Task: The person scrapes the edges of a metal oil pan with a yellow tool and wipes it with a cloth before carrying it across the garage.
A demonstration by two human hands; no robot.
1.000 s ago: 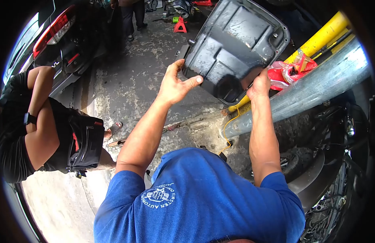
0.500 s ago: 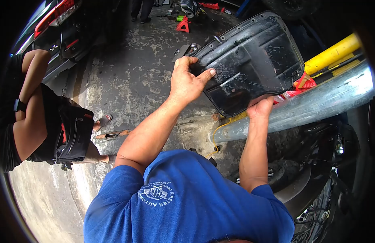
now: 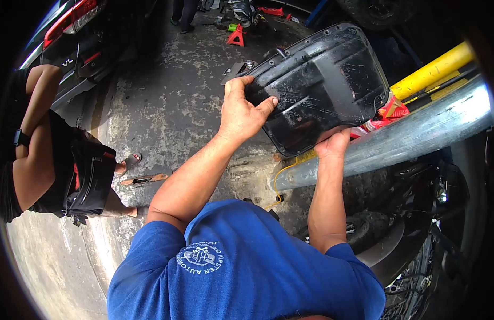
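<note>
A black metal oil pan, with bolt holes along its flanged rim and scuffs across its face, is held up and tilted in front of me. My left hand grips its left end, thumb on the near face and the other fingers round the edge. At the lower edge, my right hand supports the pan from beneath, its fingers mostly hidden behind it. Right beside the pan are a red plastic wrapper and a thick grey metal pipe.
A yellow pole rises at the right. To my left stands a person with crossed arms, near a parked car. A red jack stand and a rusty metal piece rest on the stained concrete floor.
The oil pan and both hands have shifted slightly left in view, the pan's top edge a little lower. My grip on it looks the same.
</note>
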